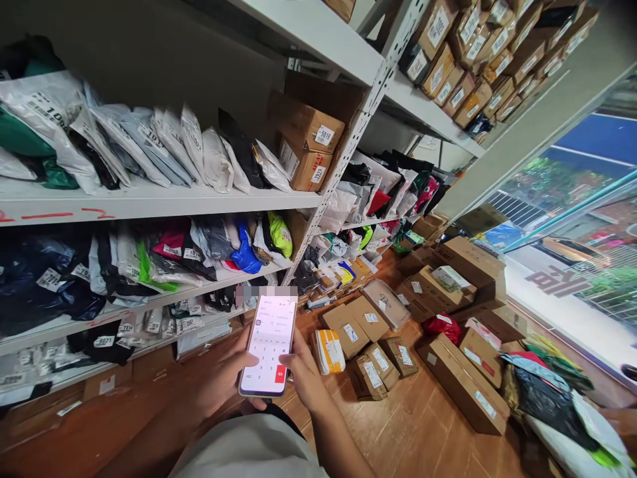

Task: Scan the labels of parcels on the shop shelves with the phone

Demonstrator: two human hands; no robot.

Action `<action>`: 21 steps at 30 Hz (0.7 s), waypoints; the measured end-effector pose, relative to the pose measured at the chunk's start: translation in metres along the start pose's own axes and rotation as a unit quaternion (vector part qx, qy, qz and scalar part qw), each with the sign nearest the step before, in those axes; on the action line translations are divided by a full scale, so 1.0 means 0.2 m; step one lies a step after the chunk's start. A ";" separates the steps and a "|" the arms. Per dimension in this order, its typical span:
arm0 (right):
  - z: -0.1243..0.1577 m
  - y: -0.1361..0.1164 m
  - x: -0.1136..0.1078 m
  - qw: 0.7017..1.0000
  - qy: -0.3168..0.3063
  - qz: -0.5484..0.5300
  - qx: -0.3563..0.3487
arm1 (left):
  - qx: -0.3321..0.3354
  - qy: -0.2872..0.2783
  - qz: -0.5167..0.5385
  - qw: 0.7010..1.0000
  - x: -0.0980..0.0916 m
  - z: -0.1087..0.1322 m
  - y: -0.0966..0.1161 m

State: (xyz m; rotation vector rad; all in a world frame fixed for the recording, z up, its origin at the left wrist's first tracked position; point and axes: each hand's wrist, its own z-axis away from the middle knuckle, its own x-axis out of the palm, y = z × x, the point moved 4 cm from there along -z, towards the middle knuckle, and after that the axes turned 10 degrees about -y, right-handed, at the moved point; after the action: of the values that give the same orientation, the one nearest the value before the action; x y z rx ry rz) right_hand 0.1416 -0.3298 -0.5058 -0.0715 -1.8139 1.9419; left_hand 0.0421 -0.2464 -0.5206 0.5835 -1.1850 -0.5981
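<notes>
A smartphone [269,335] is held upright in front of my body, its lit screen showing a number keypad with a red key at the lower right. My left hand [233,365] grips its left edge, the thumb lying over the keypad's left side. On the opposite edge, my right hand [301,365] holds the phone too, with its thumb over the right-hand keys. The fingers behind the phone are mostly hidden. A blurred patch covers the phone's top edge.
White metal shelves [199,204] full of labelled parcel bags stand at left. Two cardboard boxes [313,129] sit at a shelf end. On the wooden floor [398,438] lie several boxes, a white-orange parcel [328,352] and a long carton [462,385]. Bagged parcels [547,405] pile up at right, near a window.
</notes>
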 end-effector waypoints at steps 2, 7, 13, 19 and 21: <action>0.00 -0.01 0.01 1.000 -0.002 -0.007 -0.010 | 0.002 -0.010 0.013 1.000 -0.01 0.00 -0.01; -0.01 -0.01 0.00 1.000 0.001 -0.019 -0.002 | 0.022 -0.070 0.056 0.996 -0.03 -0.01 -0.02; -0.02 0.02 -0.01 0.999 0.033 -0.029 -0.004 | -0.005 -0.046 -0.015 0.999 -0.03 0.01 -0.01; -0.06 0.06 -0.03 0.998 0.056 -0.037 -0.005 | -0.005 -0.067 0.052 0.996 -0.09 -0.04 -0.09; -0.07 0.07 -0.06 0.997 0.059 -0.040 -0.004 | -0.003 -0.079 0.080 0.994 -0.11 -0.06 -0.10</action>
State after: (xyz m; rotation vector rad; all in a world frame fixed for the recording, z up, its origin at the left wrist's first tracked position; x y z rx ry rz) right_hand 0.1522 -0.3210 -0.5246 -0.1133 -1.7216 1.8354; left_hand 0.0462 -0.2446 -0.5528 0.4384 -1.3638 -0.5177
